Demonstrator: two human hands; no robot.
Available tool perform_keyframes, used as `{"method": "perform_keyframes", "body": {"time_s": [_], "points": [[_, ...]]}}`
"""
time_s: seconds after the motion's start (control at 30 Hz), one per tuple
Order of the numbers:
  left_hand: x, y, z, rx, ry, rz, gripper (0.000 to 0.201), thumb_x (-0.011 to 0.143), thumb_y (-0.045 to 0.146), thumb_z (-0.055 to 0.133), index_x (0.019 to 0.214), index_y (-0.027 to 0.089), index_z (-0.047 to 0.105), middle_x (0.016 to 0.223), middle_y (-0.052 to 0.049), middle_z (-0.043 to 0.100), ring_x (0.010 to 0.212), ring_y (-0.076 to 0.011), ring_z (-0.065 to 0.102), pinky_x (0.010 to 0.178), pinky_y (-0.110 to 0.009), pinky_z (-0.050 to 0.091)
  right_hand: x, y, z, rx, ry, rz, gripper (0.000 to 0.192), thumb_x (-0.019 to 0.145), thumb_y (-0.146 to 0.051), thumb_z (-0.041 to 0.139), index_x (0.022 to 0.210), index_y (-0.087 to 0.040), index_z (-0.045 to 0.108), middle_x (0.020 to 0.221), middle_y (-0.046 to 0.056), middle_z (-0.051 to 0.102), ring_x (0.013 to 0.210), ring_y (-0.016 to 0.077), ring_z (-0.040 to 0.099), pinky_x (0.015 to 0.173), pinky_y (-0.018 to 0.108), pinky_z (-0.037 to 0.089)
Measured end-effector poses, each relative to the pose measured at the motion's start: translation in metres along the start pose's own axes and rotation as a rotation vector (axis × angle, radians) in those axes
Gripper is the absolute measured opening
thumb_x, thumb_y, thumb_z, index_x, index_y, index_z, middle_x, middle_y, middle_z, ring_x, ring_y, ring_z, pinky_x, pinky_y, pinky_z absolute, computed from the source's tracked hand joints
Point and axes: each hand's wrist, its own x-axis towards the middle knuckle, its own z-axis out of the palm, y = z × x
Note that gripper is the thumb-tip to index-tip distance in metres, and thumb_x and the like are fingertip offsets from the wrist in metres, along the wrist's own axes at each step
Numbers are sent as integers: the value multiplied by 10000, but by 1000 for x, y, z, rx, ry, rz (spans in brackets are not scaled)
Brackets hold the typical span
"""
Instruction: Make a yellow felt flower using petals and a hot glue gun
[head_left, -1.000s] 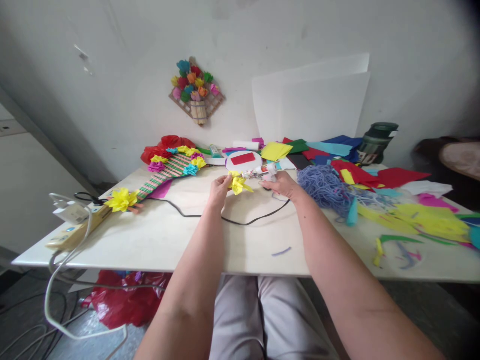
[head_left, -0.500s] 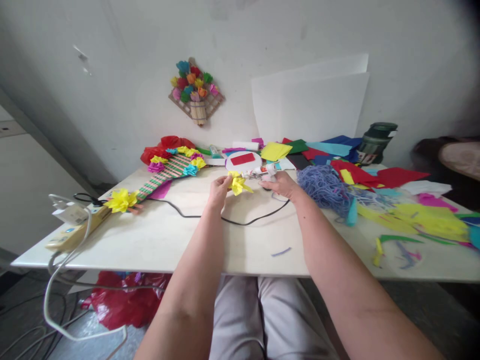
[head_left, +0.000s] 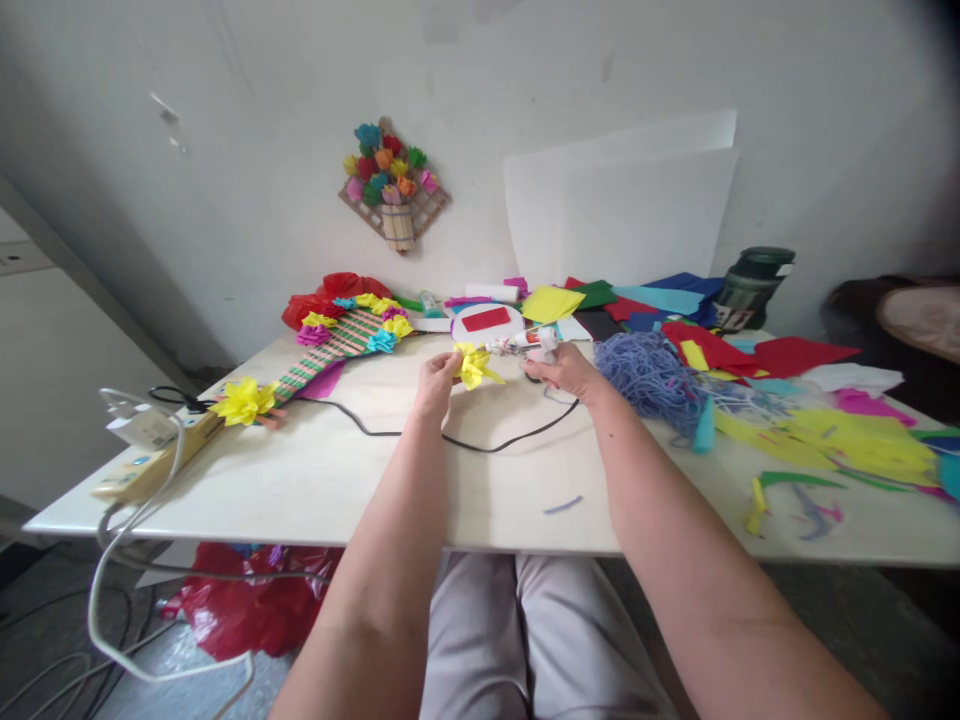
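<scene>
My left hand [head_left: 439,382] pinches a yellow paper flower [head_left: 474,367] above the middle of the table. Closed round the handle of a white glue gun [head_left: 538,343] is my right hand [head_left: 564,370]. The gun's nozzle points left and is close to the flower; whether it touches the petals I cannot tell. A black cord [head_left: 495,447] curves across the table below both hands. On the left lies a striped woven piece [head_left: 330,350] with paper flowers along its top and a large yellow flower [head_left: 245,400] at its lower end.
Blue-purple shredded paper strands [head_left: 646,380] are heaped right of my right hand. Coloured paper sheets [head_left: 555,302] and a dark green bottle [head_left: 752,288] line the back. A yellow power strip [head_left: 157,460] sits at the left edge. One short strip [head_left: 562,505] lies near the front.
The yellow flower has turned slightly in my left fingers. The glue gun has shifted a little to the right. Everything else looks the same.
</scene>
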Motion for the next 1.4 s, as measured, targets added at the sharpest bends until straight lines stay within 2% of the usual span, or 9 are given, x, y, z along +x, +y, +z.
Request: {"method": "perform_keyframes", "body": {"time_s": [0.13,0.3,0.43,0.57,0.77,0.93,1.07,1.23,1.4], "points": [[0,1,-1,-30,28,7,456,516,517,766,719,126,650,658,-42,646,630,-144,608,647,-276,500,-4,-9,-1,120,20,12,294,631,-435,628,582,-179,494,401,-57,421,369,79,356,401,234,280],[5,1,-6,-114,154,25,408,565,471,756,756,128,644,681,-46,659,676,-156,636,675,-279,509,-4,-7,-2,134,32,28,278,620,-419,647,595,-167,536,442,-36,483,376,80,387,405,233,306],[7,3,-12,-235,300,65,320,645,413,724,771,133,635,724,-50,671,715,-148,646,718,-279,511,2,8,-1,-42,55,88,271,633,-415,636,605,-148,595,484,6,551,432,117,483,443,236,364],[7,7,-13,-305,345,89,238,691,350,701,781,139,637,761,-49,677,725,-130,647,742,-270,507,7,18,3,-331,148,50,292,621,-369,661,846,-183,673,769,31,689,726,195,618,631,268,451],[6,9,-12,-310,312,109,277,672,374,710,803,140,637,778,-52,678,728,-132,646,743,-274,504,5,10,10,-610,38,105,448,741,-322,572,1179,-237,599,1077,58,681,952,235,621,798,316,454],[5,8,-11,-277,248,123,385,610,432,739,838,138,642,805,-62,682,768,-154,649,750,-283,500,7,13,23,-733,-55,83,496,797,-299,522,1290,-259,510,1190,63,632,1054,250,591,857,342,450],[6,6,-11,-250,201,112,428,570,454,753,834,136,643,815,-65,685,790,-163,648,751,-281,492,8,17,35,-781,-104,-8,524,831,-248,481,1352,-232,430,1288,80,560,1123,242,545,897,340,427],[7,3,-8,-194,121,110,438,574,475,738,843,142,645,805,-62,686,806,-169,650,730,-270,483,7,20,44,-867,-156,-28,550,844,-169,425,1389,-144,354,1285,137,535,1130,246,524,917,331,397],[4,3,-4,-132,63,88,420,578,457,739,852,150,656,781,-48,680,775,-166,645,710,-271,483,5,17,47,-932,-186,-47,518,844,-137,411,1362,-140,383,1160,143,586,1073,245,536,887,327,391]]}}
